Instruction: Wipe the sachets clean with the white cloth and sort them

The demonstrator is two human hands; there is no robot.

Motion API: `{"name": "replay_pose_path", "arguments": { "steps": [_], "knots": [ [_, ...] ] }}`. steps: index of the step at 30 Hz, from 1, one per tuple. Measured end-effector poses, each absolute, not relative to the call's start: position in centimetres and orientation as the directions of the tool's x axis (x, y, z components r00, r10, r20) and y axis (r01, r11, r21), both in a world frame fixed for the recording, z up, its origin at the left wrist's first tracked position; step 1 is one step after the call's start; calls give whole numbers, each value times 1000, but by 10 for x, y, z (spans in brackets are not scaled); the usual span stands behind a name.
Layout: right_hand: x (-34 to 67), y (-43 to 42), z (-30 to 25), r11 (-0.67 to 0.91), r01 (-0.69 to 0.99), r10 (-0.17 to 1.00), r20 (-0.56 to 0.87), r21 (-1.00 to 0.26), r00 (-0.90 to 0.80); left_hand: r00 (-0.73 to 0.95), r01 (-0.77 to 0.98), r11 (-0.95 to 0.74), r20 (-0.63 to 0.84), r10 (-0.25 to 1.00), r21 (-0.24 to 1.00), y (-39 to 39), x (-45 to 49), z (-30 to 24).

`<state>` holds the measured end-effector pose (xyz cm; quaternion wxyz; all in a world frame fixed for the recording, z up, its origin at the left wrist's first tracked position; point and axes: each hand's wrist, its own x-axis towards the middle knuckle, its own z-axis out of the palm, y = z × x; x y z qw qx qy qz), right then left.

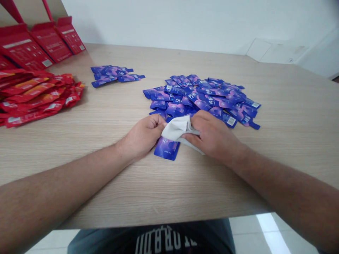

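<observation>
My left hand (pixel 144 135) is closed, pinching the top edge of a blue-purple sachet (pixel 166 149) that lies on the wooden table (pixel 169 183). My right hand (pixel 213 137) is closed on a white cloth (pixel 177 128) and presses it onto the same sachet. Just behind both hands spreads a large loose pile of the same blue sachets (pixel 203 98).
A small stack of blue sachets (pixel 113 74) lies at the back left. Red-orange sachets (pixel 37 97) are heaped at the left edge, with red cartons (pixel 39 44) standing behind them. A white wall runs along the far side of the table.
</observation>
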<state>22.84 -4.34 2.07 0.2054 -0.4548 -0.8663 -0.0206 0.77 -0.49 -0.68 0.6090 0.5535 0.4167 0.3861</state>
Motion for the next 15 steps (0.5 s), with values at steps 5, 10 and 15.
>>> {"name": "replay_pose_path", "arguments": {
  "steps": [5, 10, 15],
  "knots": [
    [226, -47, 22, 681, 722, 721, 281, -119, -633, 374, 40, 58, -68, 925, 998, -5, 5, -7],
    [234, -38, 21, 532, 829, 804, 411, -174, -430, 383, 47, 38, -53, 922, 998, -3, 4, -9],
    [230, -43, 21, 661, 737, 739, 291, -139, -608, 397, 58, 30, -51, 916, 998, -3, 2, -10]
  ]
}}
